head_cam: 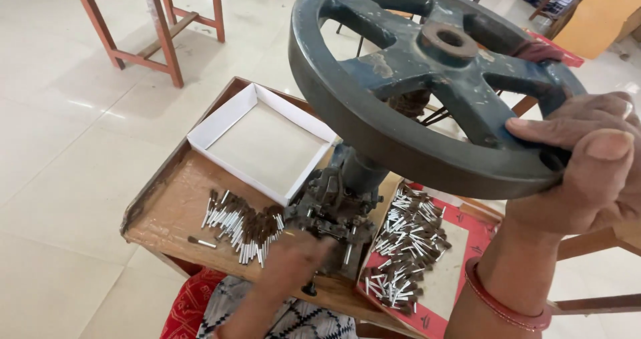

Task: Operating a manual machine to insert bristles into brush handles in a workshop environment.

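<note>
Standing on a wooden table [170,209] over pale floor tiles, the small press [334,212] carries a grey handwheel [400,92]. The right hand [587,162] grips its rim; the blurred left hand [297,259] reaches the press base, grip unclear. Metal-tipped sticks [244,225] lie beside an empty white box [264,142]; more fill a red tray [410,245].

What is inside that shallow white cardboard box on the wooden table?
Nothing shows inside the shallow white cardboard box: only its bare pale floor and low walls. Its near right corner is hidden behind the dark metal press and the big grey iron handwheel.
</note>
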